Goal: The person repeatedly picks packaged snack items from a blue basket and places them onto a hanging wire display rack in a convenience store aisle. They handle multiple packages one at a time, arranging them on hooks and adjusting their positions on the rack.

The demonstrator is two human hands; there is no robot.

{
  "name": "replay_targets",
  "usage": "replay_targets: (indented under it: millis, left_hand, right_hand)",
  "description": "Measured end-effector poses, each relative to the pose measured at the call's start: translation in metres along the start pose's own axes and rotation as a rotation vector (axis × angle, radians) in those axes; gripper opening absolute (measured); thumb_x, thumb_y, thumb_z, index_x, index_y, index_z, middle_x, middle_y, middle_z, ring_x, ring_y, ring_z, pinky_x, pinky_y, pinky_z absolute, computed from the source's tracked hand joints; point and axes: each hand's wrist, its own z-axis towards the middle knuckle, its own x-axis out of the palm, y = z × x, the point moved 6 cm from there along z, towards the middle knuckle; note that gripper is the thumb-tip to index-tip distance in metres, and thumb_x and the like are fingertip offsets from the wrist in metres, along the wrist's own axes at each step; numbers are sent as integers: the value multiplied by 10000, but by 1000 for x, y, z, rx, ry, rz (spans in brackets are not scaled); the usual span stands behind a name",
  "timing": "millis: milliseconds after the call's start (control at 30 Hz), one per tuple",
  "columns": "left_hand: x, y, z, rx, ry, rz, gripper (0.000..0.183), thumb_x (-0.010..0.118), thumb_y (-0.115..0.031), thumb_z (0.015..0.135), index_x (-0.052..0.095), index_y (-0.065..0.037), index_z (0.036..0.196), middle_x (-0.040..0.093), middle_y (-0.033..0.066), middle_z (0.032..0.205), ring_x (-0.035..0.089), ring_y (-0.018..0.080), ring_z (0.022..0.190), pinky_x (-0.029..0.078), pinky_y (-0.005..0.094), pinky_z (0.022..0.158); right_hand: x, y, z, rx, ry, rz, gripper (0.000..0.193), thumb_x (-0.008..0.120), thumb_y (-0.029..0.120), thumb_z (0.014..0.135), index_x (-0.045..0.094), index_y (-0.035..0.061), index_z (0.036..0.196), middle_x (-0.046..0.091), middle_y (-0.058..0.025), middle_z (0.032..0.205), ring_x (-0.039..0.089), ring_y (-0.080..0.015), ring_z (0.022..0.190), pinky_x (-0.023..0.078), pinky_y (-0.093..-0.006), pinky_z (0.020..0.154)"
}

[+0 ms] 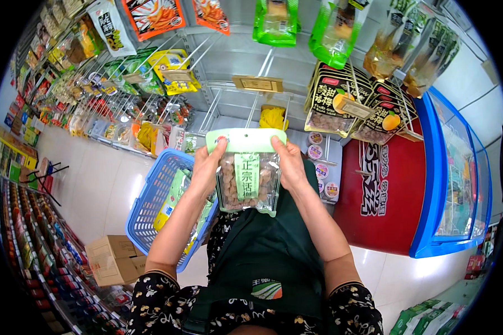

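Observation:
A clear bag of brown dried plums [262, 181] with a pale green header hangs upright between my hands, in front of my dark green apron. My left hand [207, 166] pinches the header's left end, thumb on the front. At its right end my right hand [289, 162] grips in the same way. The fingers behind the bag are hidden. Below and to the left, partly covered by my left forearm, is a blue plastic basket [141, 207] with green and yellow packets [170, 206] inside.
Ahead, hook racks carry hanging snack bags, among them black dried-fruit bags [335, 100] and a yellow bag [174, 71]. Small round tubs [321, 170] line a low shelf. A blue-framed freezer [422, 184] with a red side stands right. A cardboard box [112, 259] sits on the floor left.

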Motion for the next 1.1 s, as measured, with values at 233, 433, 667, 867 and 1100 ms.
replay_targets:
  millis: [233,433,667,867,1100]
  left_hand:
    - [39,-3,88,-42,71,-100,382,643,-380,827,613,-42,1002,615,32,974,535,129,936,415,296,833]
    - [46,-15,126,147,210,-170,299,622,-354,850,636,-73,950,635,7,925,546,101,889,389,301,859]
    - [53,-25,140,257,213,-178,195,616,-229,853,641,-53,934,643,15,927,555,103,850,413,283,811]
    - [54,-19,148,172,195,-167,143,574,-105,843,646,-20,933,657,37,902,585,107,773,451,262,723]
    - [61,-40,138,189,204,-147,154,564,-86,812,644,-6,916,657,46,883,584,104,761,454,255,700]
  right_hand:
    - [-20,23,65,-21,-37,4,290,557,259,903,615,-9,997,651,-86,965,611,-134,823,484,-280,755]
    - [-9,52,80,-233,39,-107,282,554,287,907,636,30,988,655,-44,945,571,-86,832,437,-249,775]
    - [-4,73,93,-350,3,-158,268,521,243,928,639,3,933,645,-30,857,536,-55,728,433,-224,644]
    - [-10,69,100,-297,-57,-156,268,520,229,927,631,-15,931,642,-43,876,534,-72,743,427,-233,675]
    - [-6,74,101,-275,-114,-141,265,511,217,929,633,-18,936,649,-62,875,543,-89,741,431,-244,680]
